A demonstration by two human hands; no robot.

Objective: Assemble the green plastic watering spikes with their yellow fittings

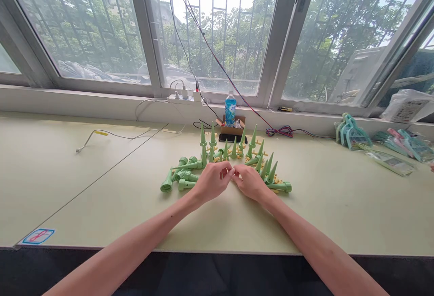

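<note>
My left hand and my right hand meet at the fingertips above the table, both closed in a pinch. Whatever sits between the fingers is too small or too hidden to make out. Just left of my left hand lies a heap of green plastic spikes with wide capped ends. Beyond the hands, several green cone spikes stand point up. Beside my right hand, more spikes stand or lie among small yellow plastic pieces.
A blue-labelled bottle and an open cardboard box stand behind the spikes, with a dark phone-like slab before them. Coiled wires lie near the sill. Packaged teal items are far right. A loose cable lies left.
</note>
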